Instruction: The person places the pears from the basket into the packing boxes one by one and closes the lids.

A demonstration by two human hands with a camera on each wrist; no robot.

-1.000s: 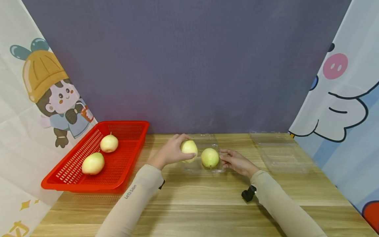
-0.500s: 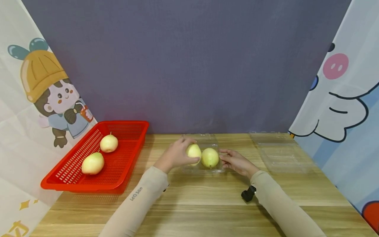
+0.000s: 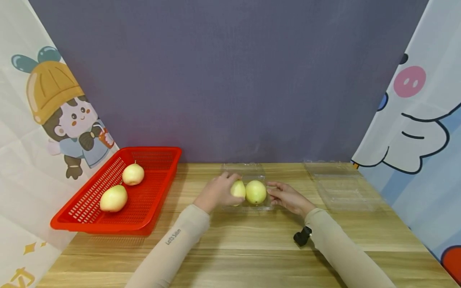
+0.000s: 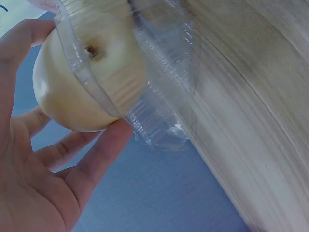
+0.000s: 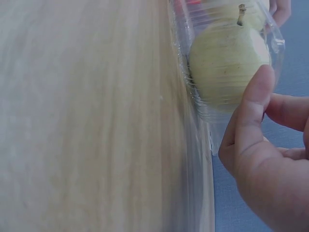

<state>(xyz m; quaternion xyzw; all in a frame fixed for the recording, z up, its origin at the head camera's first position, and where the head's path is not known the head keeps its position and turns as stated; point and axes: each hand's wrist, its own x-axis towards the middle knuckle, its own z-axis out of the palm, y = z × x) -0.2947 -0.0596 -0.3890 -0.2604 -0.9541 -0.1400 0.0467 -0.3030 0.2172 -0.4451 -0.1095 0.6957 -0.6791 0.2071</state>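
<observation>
My left hand (image 3: 217, 193) grips a pale yellow pear (image 3: 238, 191) at the left end of a clear plastic clamshell box (image 3: 248, 170). In the left wrist view, thumb and fingers curve round that pear (image 4: 63, 104), and part of it shows through the box's clear wall. A second pear (image 3: 256, 192) sits in the right half, beside the first. At the box's right edge, my right hand (image 3: 288, 197) pinches the rim between thumb and fingers. The right wrist view has the second pear (image 5: 222, 67) behind the ribbed wall, stem up.
A red plastic basket (image 3: 153, 200) with two pears (image 3: 113, 198) stands on the left of the wooden table (image 3: 252, 256). Another clear clamshell box (image 3: 342, 190) lies open at the right. A grey-blue backdrop (image 3: 230, 80) rises behind the table.
My left hand has moved right and down with its pear, bringing it into the box's left half, close against the other pear. My right hand has stayed at the box's edge.
</observation>
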